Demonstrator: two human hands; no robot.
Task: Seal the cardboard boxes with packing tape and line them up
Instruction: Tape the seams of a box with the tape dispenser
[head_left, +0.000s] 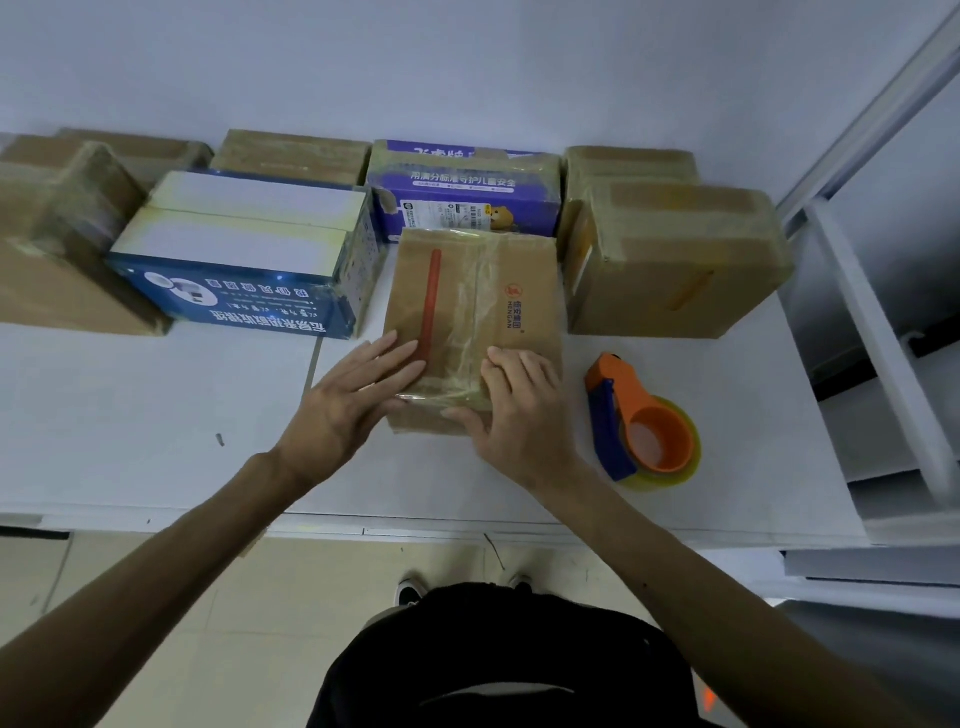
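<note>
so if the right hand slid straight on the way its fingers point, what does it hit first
Likely the purple box behind the brown box the right hand rests on; depth is unclear.

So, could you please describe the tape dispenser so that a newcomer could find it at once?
Look at the white table. Near its front edge, just right of the right hand, lies the tape dispenser. It alone is orange and blue with a yellowish roll; its neighbours are boxes.
</note>
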